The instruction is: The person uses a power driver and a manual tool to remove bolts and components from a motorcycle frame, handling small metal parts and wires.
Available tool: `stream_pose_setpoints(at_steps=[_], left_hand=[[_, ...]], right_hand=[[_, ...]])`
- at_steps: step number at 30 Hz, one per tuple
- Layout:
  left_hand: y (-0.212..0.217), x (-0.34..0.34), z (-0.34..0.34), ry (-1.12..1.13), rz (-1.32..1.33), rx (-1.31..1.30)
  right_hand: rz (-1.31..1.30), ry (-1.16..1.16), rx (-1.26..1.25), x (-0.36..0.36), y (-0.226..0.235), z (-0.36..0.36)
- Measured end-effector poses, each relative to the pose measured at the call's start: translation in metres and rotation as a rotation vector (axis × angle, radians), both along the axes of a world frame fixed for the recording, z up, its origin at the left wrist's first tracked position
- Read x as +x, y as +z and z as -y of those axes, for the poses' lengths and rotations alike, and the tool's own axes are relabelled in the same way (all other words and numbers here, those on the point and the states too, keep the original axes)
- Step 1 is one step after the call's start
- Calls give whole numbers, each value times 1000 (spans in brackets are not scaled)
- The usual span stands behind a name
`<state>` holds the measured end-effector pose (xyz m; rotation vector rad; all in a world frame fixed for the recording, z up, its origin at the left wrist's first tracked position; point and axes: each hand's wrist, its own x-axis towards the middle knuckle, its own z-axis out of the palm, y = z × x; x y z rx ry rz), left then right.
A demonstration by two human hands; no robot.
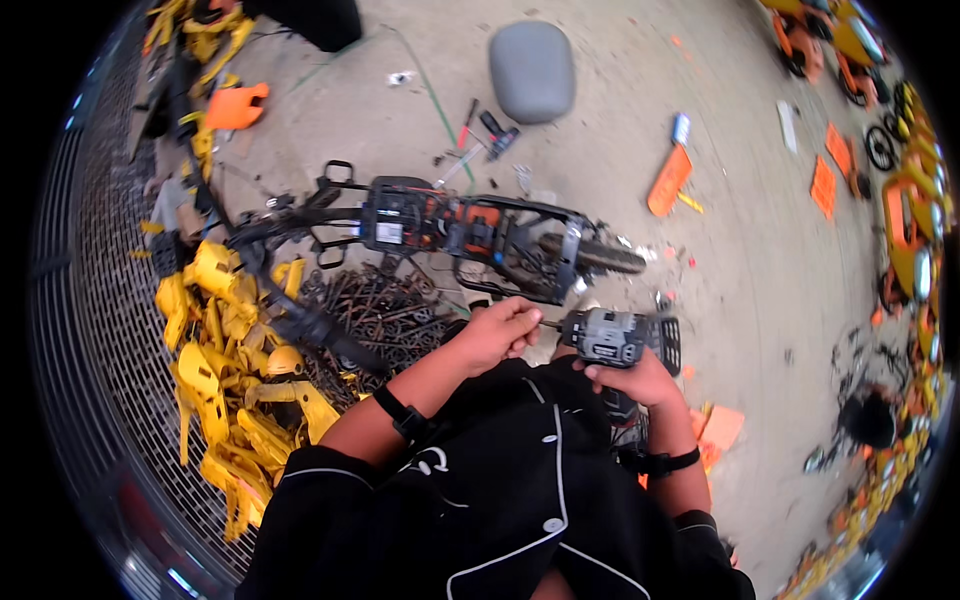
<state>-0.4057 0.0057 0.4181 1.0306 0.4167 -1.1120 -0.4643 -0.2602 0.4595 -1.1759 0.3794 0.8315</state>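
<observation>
Two hands share the work: the right hand (640, 380) grips the cordless drill (612, 338) while the left hand (497, 333) pinches its bit (549, 325), best kept straight, near the stripped frame (470, 232).

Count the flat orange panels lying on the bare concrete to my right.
3: a long orange panel nearest the stripped bike frame, and two smaller ones farther right. Others may hide among the edge clutter.

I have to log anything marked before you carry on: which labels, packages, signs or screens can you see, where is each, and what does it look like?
Label: small pale rectangular sticker on the black box at the left end of the stripped bike frame, ahead of the hands.
Package: small blue and white oblong on the concrete floor, just above the orange panel; too small to say more.
No signs or screens visible.
</observation>
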Motion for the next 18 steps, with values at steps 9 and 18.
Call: stream_pose_setpoints(at_steps=[9,18], left_hand=[[-167,-58,49,244,-363,35],[-224,-53,16,23,-301,264]], right_hand=[[-163,-183,-223,-75,-133,-13],[182,9,-823,-89,-198,-31]])
